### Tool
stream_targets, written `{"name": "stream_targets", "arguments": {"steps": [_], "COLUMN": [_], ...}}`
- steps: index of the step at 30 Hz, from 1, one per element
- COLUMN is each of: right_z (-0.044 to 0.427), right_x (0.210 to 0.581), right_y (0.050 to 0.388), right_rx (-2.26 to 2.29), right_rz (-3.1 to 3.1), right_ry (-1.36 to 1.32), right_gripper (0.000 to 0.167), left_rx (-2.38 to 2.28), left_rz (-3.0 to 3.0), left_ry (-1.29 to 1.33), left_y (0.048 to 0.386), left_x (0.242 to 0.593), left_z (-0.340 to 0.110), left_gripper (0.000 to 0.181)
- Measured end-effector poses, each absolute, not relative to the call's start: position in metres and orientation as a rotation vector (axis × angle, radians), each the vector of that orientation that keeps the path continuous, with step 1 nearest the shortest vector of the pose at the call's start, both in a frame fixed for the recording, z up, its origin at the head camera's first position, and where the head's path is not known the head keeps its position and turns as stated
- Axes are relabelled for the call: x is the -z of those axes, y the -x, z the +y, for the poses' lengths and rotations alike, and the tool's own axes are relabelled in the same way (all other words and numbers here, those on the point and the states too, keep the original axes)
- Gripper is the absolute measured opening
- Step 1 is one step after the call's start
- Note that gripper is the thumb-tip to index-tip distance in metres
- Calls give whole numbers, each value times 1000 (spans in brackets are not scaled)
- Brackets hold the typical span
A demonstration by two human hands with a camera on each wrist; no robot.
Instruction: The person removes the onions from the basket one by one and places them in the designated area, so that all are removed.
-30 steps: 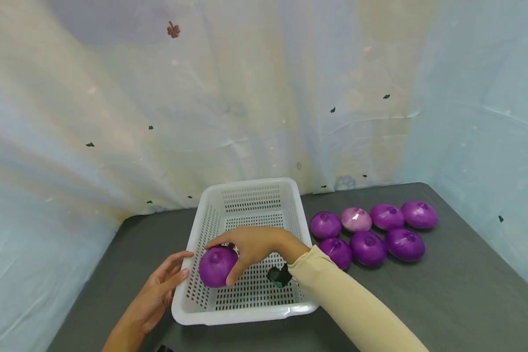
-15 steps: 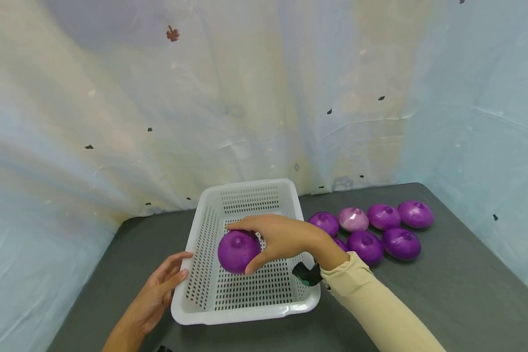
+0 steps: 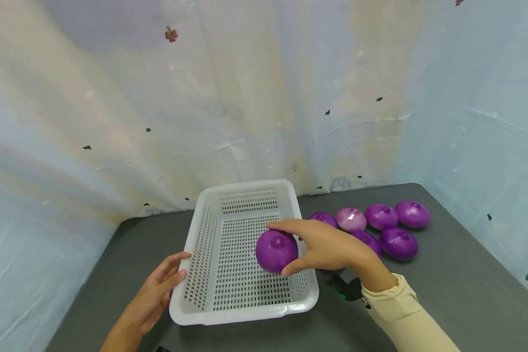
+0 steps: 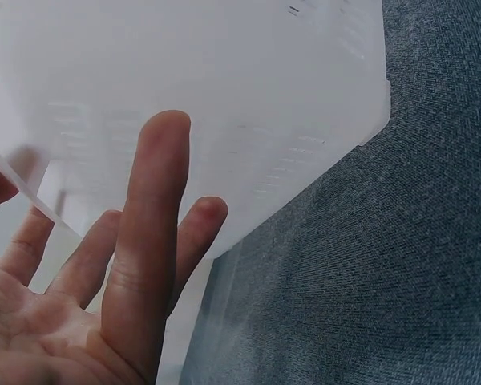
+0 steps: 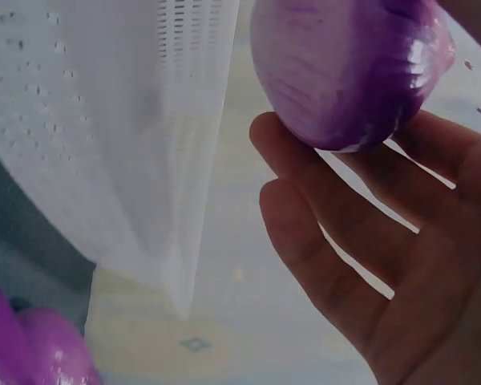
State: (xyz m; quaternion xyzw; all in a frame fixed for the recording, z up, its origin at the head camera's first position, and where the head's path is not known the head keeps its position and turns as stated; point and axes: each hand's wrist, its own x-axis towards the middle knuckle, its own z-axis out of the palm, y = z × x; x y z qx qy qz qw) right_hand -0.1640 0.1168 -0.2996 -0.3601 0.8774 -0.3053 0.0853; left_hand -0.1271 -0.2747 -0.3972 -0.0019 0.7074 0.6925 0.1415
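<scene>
A purple onion point(image 3: 276, 251), apparently artificial, is in my right hand point(image 3: 330, 244), above the right side of a white plastic basket point(image 3: 242, 315). The right wrist view shows the same onion point(image 5: 345, 72) between the fingers, its pale streaked side facing the camera, and two fingers reaching below it. My left hand point(image 3: 151, 296) holds the basket's left rim. From the left wrist, several fingers point(image 4: 152, 241) lie along the outside of the basket wall point(image 4: 224, 64), with one digit over the rim edge. No other onion shows inside the basket.
On the grey table point(image 3: 457, 303), several purple onions point(image 3: 398, 243) sit in two rows right of the basket, one of them a paler pink onion point(image 3: 351, 220). My right hand partly covers the nearer ones. A patterned curtain point(image 3: 246, 98) hangs behind the table.
My right hand has lifted the onion from the basket's left side and carried it rightward toward the right rim. My left hand stays on the left rim.
</scene>
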Motion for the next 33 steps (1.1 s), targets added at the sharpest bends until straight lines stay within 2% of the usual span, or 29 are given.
{"name": "stream_targets", "arguments": {"steps": [13,24,33], "right_z": [175,222,241], "right_x": [308,314,315], "right_y": [141,137,138], "right_rx": [909,840,827], "right_rz": [2851,2976,2990], "right_ry": [897,792,774], "right_gripper": [84,85,87], "left_rx": [-2003,-2004,-2003], "left_rz": [2046,2042,2052], "left_ry": [5,23,82], "left_y": [127,125,125], "left_x": [395,392,392], "left_z": [-272,-271,-270], "left_gripper": [42,43,42]}}
